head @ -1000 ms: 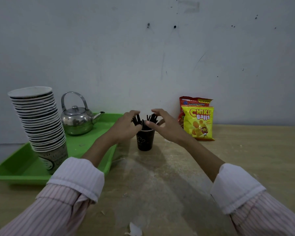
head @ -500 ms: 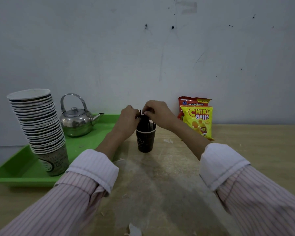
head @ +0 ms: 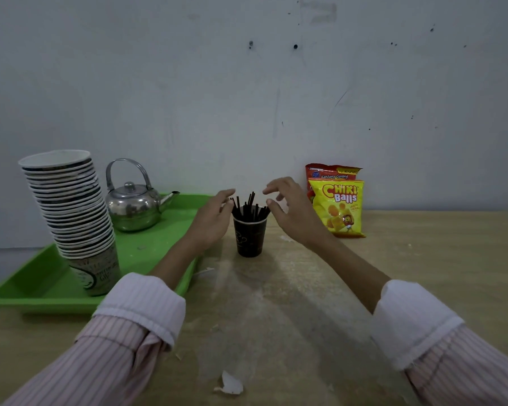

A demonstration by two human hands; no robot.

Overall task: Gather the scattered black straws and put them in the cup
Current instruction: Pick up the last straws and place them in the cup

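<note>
Black straws (head: pixel 248 205) splay upright from dark cup (head: pixel 250 237), both hands' fingers (head: pixel 272 190) released

A small dark cup (head: pixel 250 238) is stood upright just to the right of the green tray (head: pixel 35 281), and many thin black straws (head: pixel 248 205) are held inside it, with their tops fanned out above its pale rim.

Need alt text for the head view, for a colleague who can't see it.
Black straws stand in a dark cup on a wooden table, left hand and right hand open either side of it, holding nothing. A green tray at left carries a kettle and stacked paper cups; snack bags stand at right.
</note>
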